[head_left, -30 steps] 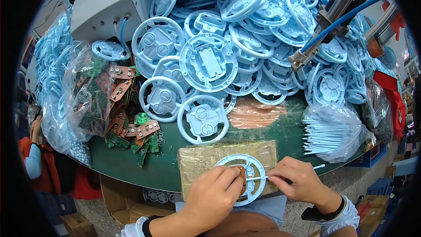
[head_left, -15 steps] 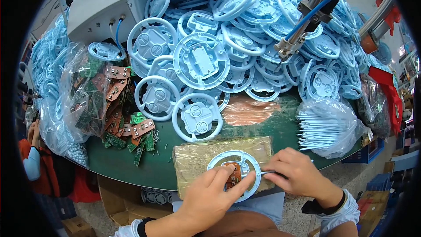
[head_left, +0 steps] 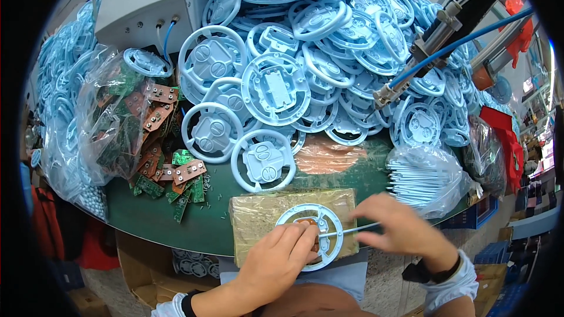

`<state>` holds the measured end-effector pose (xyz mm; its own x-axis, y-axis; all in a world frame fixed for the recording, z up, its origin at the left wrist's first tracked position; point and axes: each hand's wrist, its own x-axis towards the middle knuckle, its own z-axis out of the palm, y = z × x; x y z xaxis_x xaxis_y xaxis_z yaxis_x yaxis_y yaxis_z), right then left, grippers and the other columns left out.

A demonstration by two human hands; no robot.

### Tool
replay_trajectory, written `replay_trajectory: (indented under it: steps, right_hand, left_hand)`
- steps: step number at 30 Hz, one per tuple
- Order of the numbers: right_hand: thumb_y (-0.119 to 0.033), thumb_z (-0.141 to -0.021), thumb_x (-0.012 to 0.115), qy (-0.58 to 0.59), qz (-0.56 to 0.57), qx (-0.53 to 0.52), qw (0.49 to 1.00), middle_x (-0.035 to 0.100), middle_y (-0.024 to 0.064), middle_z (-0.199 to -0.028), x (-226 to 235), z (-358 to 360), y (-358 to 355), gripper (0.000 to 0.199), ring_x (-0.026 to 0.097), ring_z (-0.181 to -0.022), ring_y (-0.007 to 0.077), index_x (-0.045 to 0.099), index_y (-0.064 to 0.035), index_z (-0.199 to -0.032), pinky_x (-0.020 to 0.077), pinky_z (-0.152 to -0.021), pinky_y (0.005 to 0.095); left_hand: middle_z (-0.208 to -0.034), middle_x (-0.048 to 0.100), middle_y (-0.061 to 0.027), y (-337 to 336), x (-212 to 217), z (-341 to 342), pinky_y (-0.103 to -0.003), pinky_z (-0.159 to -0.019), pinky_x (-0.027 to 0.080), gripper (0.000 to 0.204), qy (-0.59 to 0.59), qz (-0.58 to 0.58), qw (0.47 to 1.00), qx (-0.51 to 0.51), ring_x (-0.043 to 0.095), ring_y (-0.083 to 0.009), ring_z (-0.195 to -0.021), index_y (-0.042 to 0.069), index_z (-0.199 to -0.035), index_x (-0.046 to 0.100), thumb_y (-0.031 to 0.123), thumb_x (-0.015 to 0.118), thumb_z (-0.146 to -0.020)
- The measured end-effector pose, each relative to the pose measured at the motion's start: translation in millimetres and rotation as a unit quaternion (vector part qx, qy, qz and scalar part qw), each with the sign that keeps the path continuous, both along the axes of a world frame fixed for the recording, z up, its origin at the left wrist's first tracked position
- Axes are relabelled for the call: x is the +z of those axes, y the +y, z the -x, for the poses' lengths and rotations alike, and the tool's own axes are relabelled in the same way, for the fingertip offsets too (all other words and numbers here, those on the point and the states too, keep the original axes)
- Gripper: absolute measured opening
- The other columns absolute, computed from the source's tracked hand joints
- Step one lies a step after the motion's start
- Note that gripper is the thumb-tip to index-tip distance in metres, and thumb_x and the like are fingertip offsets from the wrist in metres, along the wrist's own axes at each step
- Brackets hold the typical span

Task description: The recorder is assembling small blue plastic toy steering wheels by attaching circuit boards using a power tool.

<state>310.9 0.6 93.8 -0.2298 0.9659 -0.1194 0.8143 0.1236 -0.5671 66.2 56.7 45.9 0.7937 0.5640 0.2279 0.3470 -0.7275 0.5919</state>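
Observation:
A light blue plastic wheel-shaped part (head_left: 336, 223) lies flat on a tape-wrapped block (head_left: 252, 217) at the table's near edge. My left hand (head_left: 276, 258) presses a small brown circuit board (head_left: 305, 223) into the wheel's centre with its fingertips. My right hand (head_left: 399, 226) pinches a thin pale blue rod (head_left: 352, 230) whose tip reaches into the wheel's hub.
A big heap of the same blue wheel parts (head_left: 329, 53) covers the far half of the green table (head_left: 200, 223). Loose circuit boards (head_left: 176, 176) and a clear bag of them (head_left: 114, 123) lie at left. A bag of pale rods (head_left: 426, 179) is at right, under a pneumatic tool (head_left: 423, 47).
The view has drifted slightly. Both hands stay on the wheel on the block, with my left fingers shifting over the circuit board and the rod still held in my right hand.

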Motion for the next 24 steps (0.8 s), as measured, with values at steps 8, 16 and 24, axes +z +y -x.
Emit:
replay_trajectory:
  steps: [8, 16, 24]
  right_hand:
    - [-0.006, -0.075, 0.071, -0.158, -0.192, -0.114, 0.962, 0.06, 0.009, -0.079, -15, -31, -7, 0.016, 0.06, -0.072, 0.0282, 0.067, -0.0052, -0.091, 0.0498, -0.062, 0.0376]
    - [-0.024, -0.091, 0.066, 0.301, 0.167, -0.24, 0.908, 0.071, 0.0123, -0.081, -37, 28, -26, 0.033, 0.067, -0.068, 0.0125, 0.064, 0.0029, -0.111, 0.0541, -0.06, 0.0273]
    - [-0.021, -0.094, 0.062, 0.347, 0.132, -0.219, 0.902, 0.065, 0.0033, -0.077, 2, -8, -25, 0.022, 0.064, -0.065, 0.0079, 0.062, -0.0001, -0.103, 0.0511, -0.058, 0.0225]
  left_hand:
    - [-0.108, 0.059, -0.0119, 2, 0, 5, -0.036, -0.083, 0.05, 0.048, -0.023, 0.009, 1.0, -0.009, 0.058, -0.0284, -0.096, -0.001, -0.118, 0.056, 0.016, 0.073, -0.076]
    - [-0.107, 0.06, -0.0115, 6, 1, -2, -0.039, -0.082, 0.049, 0.037, -0.048, 0.01, 0.998, -0.041, 0.058, -0.0298, -0.094, 0.002, -0.107, 0.064, 0.013, 0.075, -0.074]
    - [-0.107, 0.063, -0.0147, 0, 40, 10, -0.036, -0.087, 0.047, 0.031, -0.195, 0.112, 0.973, 0.046, 0.06, -0.0279, -0.099, -0.003, -0.103, 0.068, -0.003, 0.075, -0.073]
